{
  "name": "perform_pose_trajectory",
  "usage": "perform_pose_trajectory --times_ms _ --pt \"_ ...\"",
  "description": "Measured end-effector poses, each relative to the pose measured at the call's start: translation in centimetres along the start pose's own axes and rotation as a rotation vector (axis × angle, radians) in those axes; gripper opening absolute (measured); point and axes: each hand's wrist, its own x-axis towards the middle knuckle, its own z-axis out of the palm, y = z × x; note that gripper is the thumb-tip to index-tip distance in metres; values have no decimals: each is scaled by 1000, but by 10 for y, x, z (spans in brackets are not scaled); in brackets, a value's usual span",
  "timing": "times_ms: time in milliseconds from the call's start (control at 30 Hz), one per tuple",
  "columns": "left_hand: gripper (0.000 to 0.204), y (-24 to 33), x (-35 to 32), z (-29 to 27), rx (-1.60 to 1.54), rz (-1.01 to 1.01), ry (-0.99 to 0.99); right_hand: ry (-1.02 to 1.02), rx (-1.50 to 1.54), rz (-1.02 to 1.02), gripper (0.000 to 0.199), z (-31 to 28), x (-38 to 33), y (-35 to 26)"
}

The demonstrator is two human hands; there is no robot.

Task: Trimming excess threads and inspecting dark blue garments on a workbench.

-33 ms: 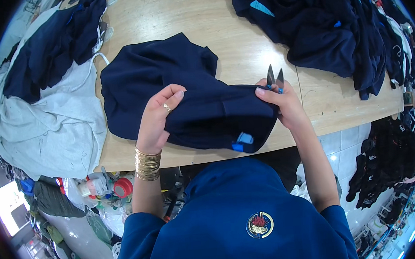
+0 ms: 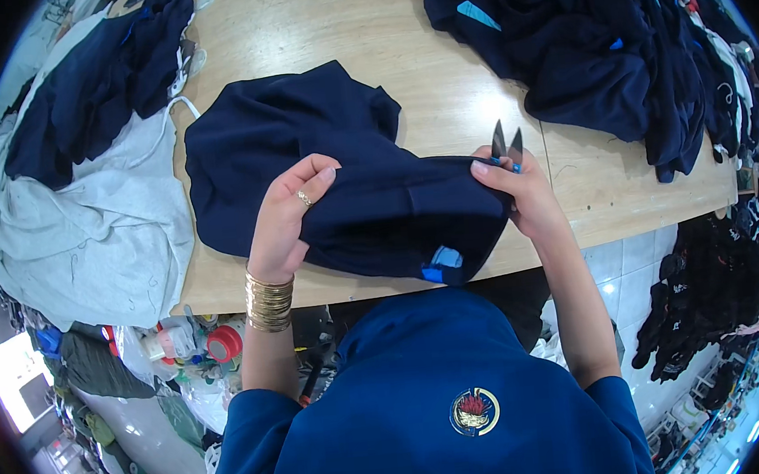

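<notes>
A dark navy garment point(image 2: 299, 118) lies bunched on the table, its near part lifted and stretched between my two hands. My left hand point(image 2: 293, 208) pinches the raised fold between thumb and fingers. At the other end, my right hand point(image 2: 523, 190) grips the garment's edge with the thumb on top. That same hand also holds a pair of thread snips point(image 2: 507, 151), their two dark blades apart and pointing away from me. Light-blue and brighter blue tags point(image 2: 445, 258) show near the garment's lower right corner. The fingertips behind the cloth are hidden.
Light grey fabric point(image 2: 103, 241) hangs over the table's left edge, with navy cloth point(image 2: 100, 90) on it. A big navy garment heap point(image 2: 578, 43) covers the far right of the wooden table point(image 2: 291, 21). Dark clothes point(image 2: 705, 292) are piled low at the right.
My right hand and the snips have shifted very slightly to the right and down. The tagged corner has moved a little left and down. My left hand stays in place.
</notes>
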Motion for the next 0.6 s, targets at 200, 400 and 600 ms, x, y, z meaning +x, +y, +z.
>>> perform_pose_trajectory --times_ms 200,400,600 --pt "23 15 -2 21 278 14 -302 98 189 24 25 4 -16 0" --pt "25 -11 4 51 276 -12 -437 142 295 29 26 7 -25 1" --pt "26 -7 -4 65 7 -184 -436 103 263 -25 20 -15 -40 4"
